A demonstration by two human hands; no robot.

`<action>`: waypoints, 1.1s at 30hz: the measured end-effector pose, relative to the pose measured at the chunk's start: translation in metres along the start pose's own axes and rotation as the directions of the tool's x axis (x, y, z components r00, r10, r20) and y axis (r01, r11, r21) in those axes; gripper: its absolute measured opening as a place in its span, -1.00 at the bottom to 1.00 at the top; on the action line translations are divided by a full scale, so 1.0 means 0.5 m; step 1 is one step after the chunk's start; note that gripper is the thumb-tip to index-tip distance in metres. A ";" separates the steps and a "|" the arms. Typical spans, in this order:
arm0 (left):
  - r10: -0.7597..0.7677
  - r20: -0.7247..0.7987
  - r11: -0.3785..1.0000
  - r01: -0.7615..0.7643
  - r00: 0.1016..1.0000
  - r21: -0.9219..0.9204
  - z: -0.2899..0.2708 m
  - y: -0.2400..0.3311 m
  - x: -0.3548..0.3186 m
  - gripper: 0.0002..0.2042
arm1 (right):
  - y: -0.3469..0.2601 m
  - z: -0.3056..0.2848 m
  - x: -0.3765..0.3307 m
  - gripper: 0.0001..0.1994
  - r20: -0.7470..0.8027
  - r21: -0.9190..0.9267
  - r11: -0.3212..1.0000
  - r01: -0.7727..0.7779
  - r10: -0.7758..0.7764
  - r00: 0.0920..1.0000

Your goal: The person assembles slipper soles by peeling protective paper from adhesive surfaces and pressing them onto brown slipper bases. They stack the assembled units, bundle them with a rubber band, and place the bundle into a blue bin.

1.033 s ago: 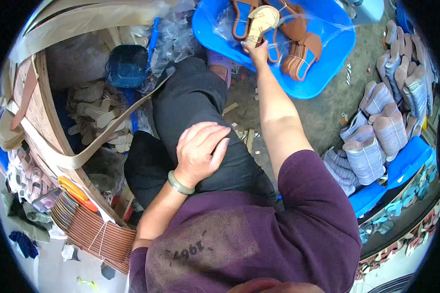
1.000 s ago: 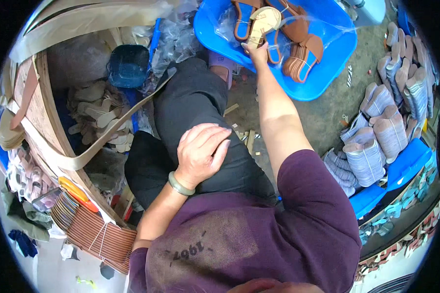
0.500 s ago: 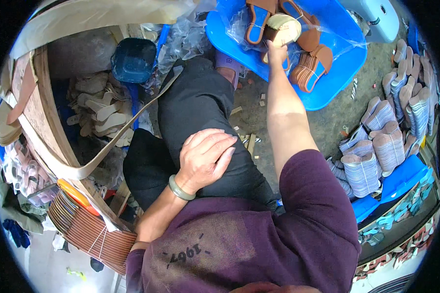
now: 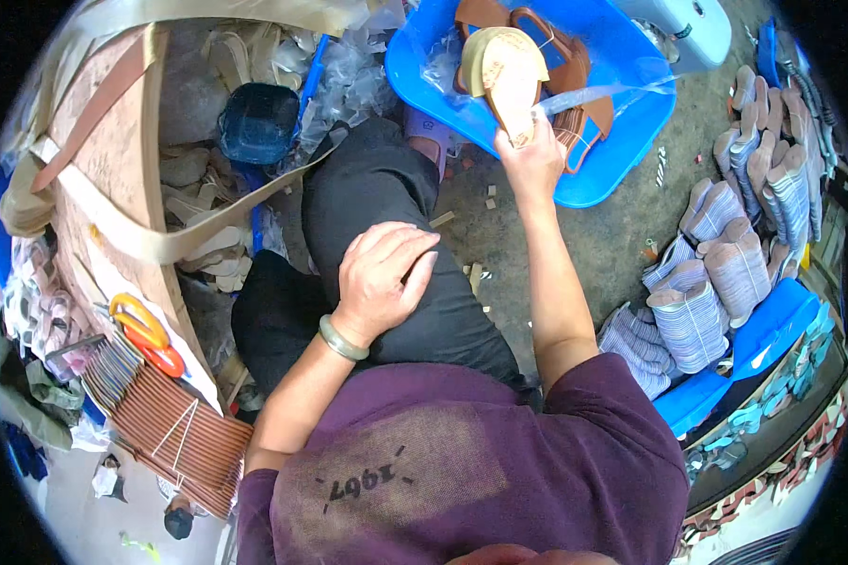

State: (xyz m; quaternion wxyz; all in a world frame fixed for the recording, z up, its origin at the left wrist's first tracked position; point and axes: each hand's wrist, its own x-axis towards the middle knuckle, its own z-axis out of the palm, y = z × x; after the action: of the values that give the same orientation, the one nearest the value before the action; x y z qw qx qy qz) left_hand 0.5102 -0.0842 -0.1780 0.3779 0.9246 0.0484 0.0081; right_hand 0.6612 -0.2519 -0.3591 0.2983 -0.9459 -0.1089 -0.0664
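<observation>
I judge I am at the lifting step: my right hand (image 4: 530,155) grips the heel end of a tan flat sandal sole (image 4: 507,68), fingers closed round it, toe pointing away over the round blue plastic tub (image 4: 622,141) of brown strapped sandals (image 4: 575,89). Whether it is clear of them I cannot tell. Next calls for a steady grip. My left hand (image 4: 382,282) rests flat, holding nothing, on my black-trousered knee (image 4: 377,188).

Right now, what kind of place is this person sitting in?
Probably a small sandal-making workshop. The right hand holds a tan sandal over a blue tub of brown sandals, stacks of soles line the floor, and bundled brown straps lie nearby.
</observation>
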 end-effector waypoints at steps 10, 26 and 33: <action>0.044 -0.032 0.997 -0.042 0.999 0.057 0.001 -0.007 -0.042 -0.72 | -0.141 -0.198 -0.045 -0.39 -0.100 0.062 0.961 0.268 -0.262 0.960; -0.297 0.163 0.138 0.211 0.941 -0.968 0.043 0.009 -0.092 -0.47 | -0.303 -0.339 -0.211 -0.73 0.560 0.822 -0.006 -0.570 0.193 0.805; -0.298 0.239 -0.167 0.196 0.924 -0.966 0.018 -0.005 -0.125 -0.15 | 0.039 -0.510 -0.181 -0.69 0.255 0.887 0.332 -0.322 0.230 0.939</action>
State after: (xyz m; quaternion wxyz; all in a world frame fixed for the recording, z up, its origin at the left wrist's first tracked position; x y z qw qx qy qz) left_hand 0.4484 -0.0946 -0.1846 0.9269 0.3071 0.2156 0.0005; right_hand 0.5629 -0.4301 -0.1798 0.7725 -0.6274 0.0221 0.0959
